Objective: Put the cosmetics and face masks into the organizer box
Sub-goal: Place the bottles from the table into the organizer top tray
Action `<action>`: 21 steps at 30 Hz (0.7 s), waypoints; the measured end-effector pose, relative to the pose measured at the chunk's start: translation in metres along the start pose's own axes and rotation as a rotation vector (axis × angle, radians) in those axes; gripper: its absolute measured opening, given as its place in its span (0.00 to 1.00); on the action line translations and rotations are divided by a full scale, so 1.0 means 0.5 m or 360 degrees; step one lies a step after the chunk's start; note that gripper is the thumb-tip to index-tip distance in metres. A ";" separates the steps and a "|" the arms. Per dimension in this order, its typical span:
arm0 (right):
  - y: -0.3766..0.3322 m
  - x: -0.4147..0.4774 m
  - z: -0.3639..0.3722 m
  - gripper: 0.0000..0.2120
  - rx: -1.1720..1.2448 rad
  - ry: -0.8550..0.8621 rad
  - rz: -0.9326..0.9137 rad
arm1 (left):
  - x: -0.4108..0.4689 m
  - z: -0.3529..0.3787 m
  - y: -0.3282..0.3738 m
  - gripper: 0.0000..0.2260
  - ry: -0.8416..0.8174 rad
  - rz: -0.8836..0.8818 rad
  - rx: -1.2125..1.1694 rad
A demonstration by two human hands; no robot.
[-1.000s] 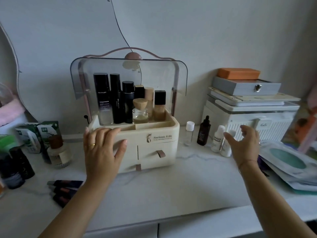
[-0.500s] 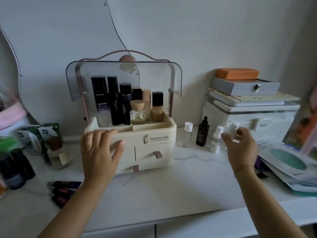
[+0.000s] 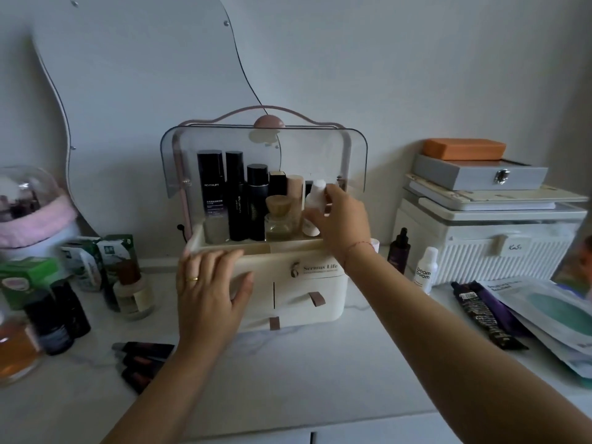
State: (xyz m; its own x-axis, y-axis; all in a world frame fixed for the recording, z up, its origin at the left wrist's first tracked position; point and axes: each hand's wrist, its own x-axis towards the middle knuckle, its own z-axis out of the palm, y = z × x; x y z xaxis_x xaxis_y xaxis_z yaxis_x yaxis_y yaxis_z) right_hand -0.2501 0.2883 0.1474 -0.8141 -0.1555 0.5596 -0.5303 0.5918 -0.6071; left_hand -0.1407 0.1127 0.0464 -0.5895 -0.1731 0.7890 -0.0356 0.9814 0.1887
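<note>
Head view. Left hand: fingers straight, spread, pressed flat on front left of organizer box. Right hand: fingers pinching small white bottle, held upright in box's top compartment, right end, just beside wooden-capped jar. Clear lid raised. Face masks lie on countertop, well right of box.
</note>
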 end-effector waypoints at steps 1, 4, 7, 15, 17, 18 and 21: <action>0.000 0.009 0.009 0.09 -0.0056 -0.0035 0.0047 | 0.000 0.000 0.000 0.19 -0.0001 -0.0002 -0.0003; 0.004 0.029 0.029 0.07 -0.0160 -0.0070 0.0150 | 0.000 0.002 0.000 0.19 0.0025 0.0006 -0.0013; 0.008 0.044 0.039 0.07 -0.0247 -0.0089 0.0164 | 0.001 0.004 0.000 0.18 0.0076 0.0023 -0.0021; 0.011 0.036 0.039 0.08 -0.0309 -0.0100 0.0178 | 0.001 0.003 0.000 0.18 0.0098 0.0034 -0.0030; 0.018 -0.002 0.025 0.13 -0.0131 0.0024 0.0062 | 0.001 0.004 -0.003 0.18 0.0092 0.0042 -0.0013; 0.027 -0.028 0.015 0.13 -0.0014 0.0134 -0.0008 | 0.002 0.004 -0.004 0.18 0.0099 0.0048 -0.0003; 0.093 -0.100 -0.019 0.10 0.0192 0.0527 -0.0094 | 0.002 0.008 -0.005 0.17 0.0153 0.0073 0.0019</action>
State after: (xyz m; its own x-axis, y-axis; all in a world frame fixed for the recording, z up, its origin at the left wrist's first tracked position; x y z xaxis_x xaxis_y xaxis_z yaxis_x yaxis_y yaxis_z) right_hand -0.2316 0.3313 0.0965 -0.6707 0.0896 0.7363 -0.6145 0.4888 -0.6192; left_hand -0.1446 0.1102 0.0442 -0.5105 -0.1349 0.8492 -0.0205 0.9893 0.1448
